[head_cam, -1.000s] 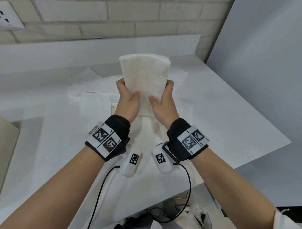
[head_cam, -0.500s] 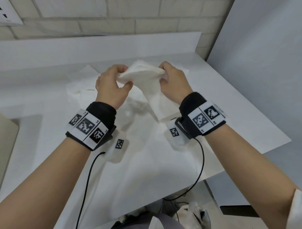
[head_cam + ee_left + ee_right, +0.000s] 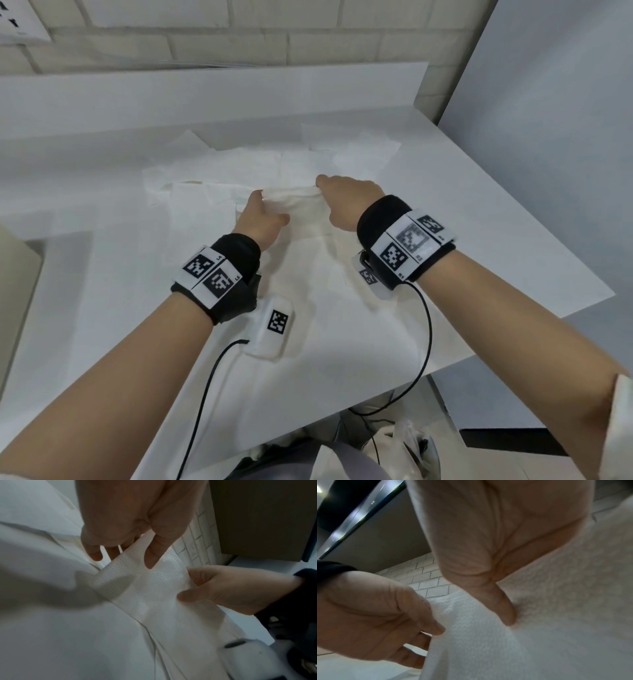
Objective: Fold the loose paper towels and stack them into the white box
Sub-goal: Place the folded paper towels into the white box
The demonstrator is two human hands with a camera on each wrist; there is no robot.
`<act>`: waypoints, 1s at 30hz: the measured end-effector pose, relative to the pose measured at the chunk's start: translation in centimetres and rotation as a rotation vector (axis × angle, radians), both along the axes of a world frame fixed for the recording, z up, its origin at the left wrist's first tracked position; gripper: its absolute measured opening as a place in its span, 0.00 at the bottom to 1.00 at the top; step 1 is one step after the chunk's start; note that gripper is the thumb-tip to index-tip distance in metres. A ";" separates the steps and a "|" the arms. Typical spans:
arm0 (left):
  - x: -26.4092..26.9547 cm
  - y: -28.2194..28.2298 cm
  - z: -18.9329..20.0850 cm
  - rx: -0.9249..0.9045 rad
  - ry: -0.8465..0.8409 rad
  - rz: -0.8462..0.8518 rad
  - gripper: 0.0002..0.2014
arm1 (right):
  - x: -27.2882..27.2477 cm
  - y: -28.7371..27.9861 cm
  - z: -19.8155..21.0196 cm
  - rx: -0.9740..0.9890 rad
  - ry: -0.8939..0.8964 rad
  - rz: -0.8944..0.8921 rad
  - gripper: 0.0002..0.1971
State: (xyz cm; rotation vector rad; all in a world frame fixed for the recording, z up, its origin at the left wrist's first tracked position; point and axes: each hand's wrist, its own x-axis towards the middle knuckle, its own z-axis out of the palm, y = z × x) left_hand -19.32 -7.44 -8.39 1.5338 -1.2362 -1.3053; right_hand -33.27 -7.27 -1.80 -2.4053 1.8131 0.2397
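Both hands pinch one paper towel [image 3: 301, 209] by its far edge: the left hand [image 3: 262, 219] holds the left corner between thumb and fingers, and the right hand [image 3: 346, 202] holds the right corner the same way. In the left wrist view the left thumb presses on top of the embossed sheet while the fingers [image 3: 96, 553] curl beneath it; in the right wrist view the right thumb digs into the towel from above.

Both forearms reach forward over the white table [image 3: 479, 240], wrists turned palms down, knuckles up. The held edge is stretched taut between the hands and sits low, just above the loose towels [image 3: 212, 192] spread on the table; the rest of the sheet trails back toward the person, under the wrists.

A second ago the towel stood upright as a folded pad, gripped at its lower part with the thumbs facing the person. Half a second ago the hands had turned over and were pulling its top edge apart, higher above the table. Now they have come down and forward.

The wristbands [image 3: 407, 245] carry black-and-white square code tags; small print beside them is too small to read with confidence. The white box cannot be made out in any view.
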 end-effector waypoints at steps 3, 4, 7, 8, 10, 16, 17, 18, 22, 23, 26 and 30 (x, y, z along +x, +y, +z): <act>-0.4 0.3 0.9 0.001 -0.016 0.009 0.29 | -0.1 -0.1 0.3 -0.060 -0.038 0.012 0.19; -0.5 0.3 0.9 -0.006 -0.031 0.033 0.26 | -0.1 -0.2 0.4 -0.073 -0.049 0.019 0.19; -0.7 0.2 0.5 -0.030 -0.057 0.041 0.25 | 0.1 -0.1 -0.1 -0.028 -0.033 0.029 0.18; -0.7 0.2 0.5 -0.021 -0.052 0.043 0.25 | 0.1 0.0 -0.3 -0.014 -0.026 0.024 0.18; -0.7 0.3 0.8 -0.006 0.003 0.072 0.25 | 0.1 -0.1 -0.5 -0.031 -0.049 -0.004 0.18; 0.9 0.5 3.1 -0.046 0.053 0.203 0.36 | 0.1 -1.1 1.3 -0.076 -0.579 -0.113 0.17; 1.2 0.7 3.4 -0.029 0.022 0.171 0.35 | 0.3 -1.1 1.4 -0.056 -0.695 -0.125 0.16; 1.6 1.0 3.9 -0.006 -0.004 0.130 0.33 | 0.6 -1.2 1.5 -0.024 -0.796 -0.142 0.16; 3.3 2.4 5.0 -0.020 -0.097 -0.006 0.18 | 2.9 -1.9 0.7 0.187 -1.094 -0.291 0.14; 3.8 2.7 5.2 -0.037 -0.120 -0.013 0.15 | 3.6 -2.1 0.4 0.244 -1.149 -0.327 0.15; 5.6 3.7 5.7 -0.047 -0.150 0.024 0.21 | 5.6 -2.3 -0.2 0.394 -1.296 -0.363 0.16; 8.6 5.2 6.3 -0.018 -0.210 0.015 0.24 | 7.9 -3.3 -0.5 0.427 -1.287 -0.268 0.21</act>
